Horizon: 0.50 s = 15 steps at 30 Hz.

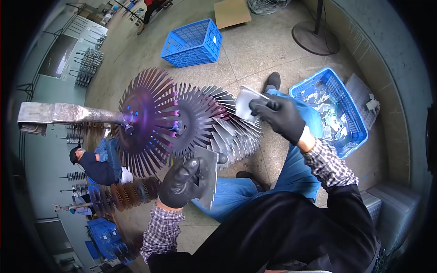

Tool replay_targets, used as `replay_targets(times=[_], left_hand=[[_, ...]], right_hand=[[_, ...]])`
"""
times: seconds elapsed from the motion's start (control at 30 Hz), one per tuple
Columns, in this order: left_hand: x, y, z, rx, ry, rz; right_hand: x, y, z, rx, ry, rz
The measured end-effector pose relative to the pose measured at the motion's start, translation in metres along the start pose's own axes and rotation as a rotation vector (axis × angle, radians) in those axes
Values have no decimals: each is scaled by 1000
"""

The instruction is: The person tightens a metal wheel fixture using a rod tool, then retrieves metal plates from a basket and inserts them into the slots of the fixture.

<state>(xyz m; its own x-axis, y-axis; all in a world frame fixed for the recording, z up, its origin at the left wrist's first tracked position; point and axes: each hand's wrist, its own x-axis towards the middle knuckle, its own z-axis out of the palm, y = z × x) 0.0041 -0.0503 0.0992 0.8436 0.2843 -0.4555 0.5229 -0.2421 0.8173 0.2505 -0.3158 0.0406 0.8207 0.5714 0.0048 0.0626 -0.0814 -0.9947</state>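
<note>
My left hand point(180, 182), in a black glove, grips flat grey metal plates point(208, 170) near my lap; their edges look stepped, like a small stack. Gloved in black too, my right hand point(283, 116) pinches a shiny metal plate point(246, 103) above my knee. Between and beyond my hands stands a slotted, fan-like rack with a purple-tinted disc point(144, 107) and a grey disc point(196, 119) on a thick metal shaft point(93, 114). Metal plates point(236, 145) sit in rows in the rack's near end. The right-hand plate is close to these rows; whether it touches them I cannot tell.
A blue crate point(362, 125) of loose metal plates stands by my right leg. Another blue crate point(193, 57) and cardboard point(232, 13) lie ahead, near a round stand base point(314, 38). A co-worker point(102, 164) sits at left near another disc rack point(129, 194).
</note>
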Motion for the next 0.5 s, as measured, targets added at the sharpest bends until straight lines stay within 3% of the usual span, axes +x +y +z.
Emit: replay_targets(times=[0.03, 0.07, 0.2, 0.23, 0.37, 0.5], left_hand=[[2, -9, -2, 179, 36, 148], [4, -10, -5, 180, 33, 145], [6, -8, -20, -772, -454, 66], [4, -5, -20, -771, -451, 63], [-15, 37, -8, -135, 68, 81], [-13, 62, 5, 118, 48, 186]], right_hand=[[5, 9, 7, -19, -23, 15], [8, 16, 13, -18, -22, 18], [17, 39, 33, -63, -89, 2], [17, 41, 35, -60, -91, 4], [20, 42, 39, -225, -83, -106], [23, 42, 40, -178, -78, -179]])
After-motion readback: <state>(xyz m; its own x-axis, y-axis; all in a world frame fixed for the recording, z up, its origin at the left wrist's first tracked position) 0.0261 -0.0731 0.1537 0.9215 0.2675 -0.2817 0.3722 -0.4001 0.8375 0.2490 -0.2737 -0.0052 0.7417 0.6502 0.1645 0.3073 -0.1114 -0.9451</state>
